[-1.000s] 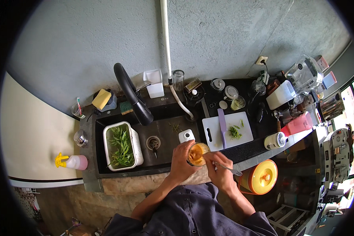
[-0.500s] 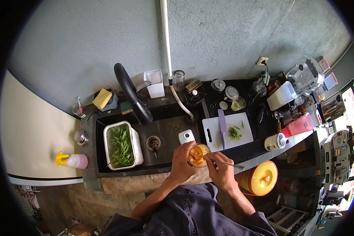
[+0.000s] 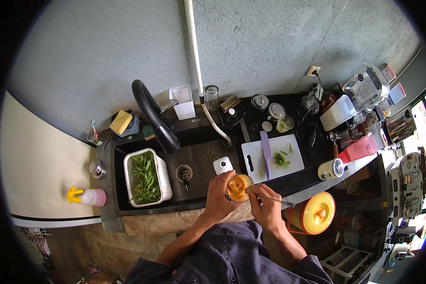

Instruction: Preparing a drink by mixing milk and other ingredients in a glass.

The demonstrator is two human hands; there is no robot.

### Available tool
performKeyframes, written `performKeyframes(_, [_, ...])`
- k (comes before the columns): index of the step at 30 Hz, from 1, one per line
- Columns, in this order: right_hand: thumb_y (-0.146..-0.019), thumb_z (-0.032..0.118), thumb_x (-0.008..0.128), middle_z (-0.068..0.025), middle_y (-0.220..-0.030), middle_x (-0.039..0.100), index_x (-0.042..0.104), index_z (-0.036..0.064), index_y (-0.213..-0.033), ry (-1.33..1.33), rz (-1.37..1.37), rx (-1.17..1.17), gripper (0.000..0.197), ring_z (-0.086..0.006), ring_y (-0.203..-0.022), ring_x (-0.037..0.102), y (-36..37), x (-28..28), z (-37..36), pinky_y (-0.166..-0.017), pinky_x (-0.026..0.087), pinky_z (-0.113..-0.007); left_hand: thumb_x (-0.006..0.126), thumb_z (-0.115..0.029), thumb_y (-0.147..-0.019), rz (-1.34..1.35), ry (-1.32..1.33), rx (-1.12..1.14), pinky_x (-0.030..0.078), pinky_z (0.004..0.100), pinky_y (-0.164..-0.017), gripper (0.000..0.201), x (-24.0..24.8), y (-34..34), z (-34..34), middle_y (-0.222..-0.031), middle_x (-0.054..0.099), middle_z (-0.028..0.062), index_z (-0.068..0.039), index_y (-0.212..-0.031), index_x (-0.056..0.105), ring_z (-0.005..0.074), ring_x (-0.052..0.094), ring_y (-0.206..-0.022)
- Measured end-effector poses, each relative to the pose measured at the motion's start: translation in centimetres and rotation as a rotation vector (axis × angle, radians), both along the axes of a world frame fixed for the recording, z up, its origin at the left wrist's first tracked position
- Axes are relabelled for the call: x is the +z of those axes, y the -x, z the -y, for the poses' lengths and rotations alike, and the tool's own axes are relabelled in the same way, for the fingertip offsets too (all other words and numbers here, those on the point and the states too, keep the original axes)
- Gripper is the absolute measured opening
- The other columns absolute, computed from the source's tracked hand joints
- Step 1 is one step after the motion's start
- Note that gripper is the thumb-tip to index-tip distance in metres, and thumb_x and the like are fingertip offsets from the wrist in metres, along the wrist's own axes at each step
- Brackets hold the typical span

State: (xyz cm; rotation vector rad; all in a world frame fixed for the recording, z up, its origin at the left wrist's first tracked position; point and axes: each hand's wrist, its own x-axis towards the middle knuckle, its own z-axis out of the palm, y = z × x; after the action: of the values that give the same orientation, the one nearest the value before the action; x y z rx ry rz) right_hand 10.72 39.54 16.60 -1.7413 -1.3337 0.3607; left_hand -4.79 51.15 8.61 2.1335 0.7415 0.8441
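Note:
My left hand (image 3: 218, 195) wraps round a clear glass (image 3: 230, 193) at the sink's front edge. Inside it is a thick orange mixture (image 3: 237, 186). My right hand (image 3: 267, 206) grips a thin metal utensil (image 3: 275, 199), held by its shaft with one end reaching toward the glass; its tip is hidden by the fingers and the mixture, so I cannot tell whether it is a spoon or a fork. Just beyond the glass stands a white bottle (image 3: 222, 165). To the right, a white cutting board (image 3: 251, 150) carries a purple knife (image 3: 266, 149) and chopped green herbs (image 3: 281, 160).
The black sink (image 3: 194, 156) holds a white tub (image 3: 165, 182) of leafy greens (image 3: 146, 177) under a black faucet (image 3: 154, 113). A spray bottle (image 3: 93, 197) stands left. Jars line the back counter; a yellow lidded container (image 3: 312, 213) sits below the counter at right.
The whole view has shifted slightly. Both hands keep their hold on the glass and the utensil, and the orange mixture's surface looks a little different.

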Motion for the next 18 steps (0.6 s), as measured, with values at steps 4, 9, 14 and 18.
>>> performKeyframes(4, [-0.098,-0.006,0.075,-0.0165,-0.095,0.080,0.079,-0.0042,-0.103,-0.033,-0.027,-0.123,0.007,-0.0287,-0.076,0.078,-0.28,0.25,0.16,-0.065,0.061,-0.035,0.102,-0.034,-0.076,-0.001,0.006,0.006,0.044,0.0494,-0.121,0.097,0.03,0.13,0.10,-0.150,0.066,0.0135,-0.007,-0.156,0.055,0.0346,0.061,-0.140])
performKeyframes(9, [-0.097,-0.005,0.077,-0.0163,-0.092,0.080,0.080,-0.0051,-0.101,-0.009,0.011,-0.098,0.005,-0.0280,-0.075,0.078,0.05,0.06,-0.10,-0.066,0.061,-0.033,0.100,-0.023,-0.070,0.013,0.036,0.018,0.046,0.0488,-0.121,0.098,-0.01,0.19,0.13,-0.151,0.066,0.0118,-0.009,-0.156,0.056,0.0345,0.061,-0.141])
performKeyframes(14, [-0.099,0.000,0.079,-0.0144,-0.085,0.076,0.080,-0.0020,-0.100,-0.111,-0.048,0.044,0.002,-0.0243,-0.061,0.073,0.48,-0.08,-0.34,-0.055,0.055,-0.034,0.101,-0.023,-0.070,0.016,0.016,0.019,0.046,0.0488,-0.120,0.098,-0.27,0.17,0.11,-0.151,0.066,0.0117,-0.009,-0.156,0.056,0.0346,0.061,-0.141])
performKeyframes(18, [-0.097,-0.007,0.078,-0.0160,-0.092,0.079,0.080,-0.0059,-0.100,-0.015,0.004,-0.173,0.004,-0.0234,-0.069,0.075,0.30,0.03,-0.11,-0.061,0.059,-0.032,0.101,-0.024,-0.070,0.005,0.019,0.015,0.045,0.0487,-0.121,0.098,-0.29,0.24,0.20,-0.151,0.066,0.0109,-0.010,-0.156,0.056,0.0339,0.061,-0.141])
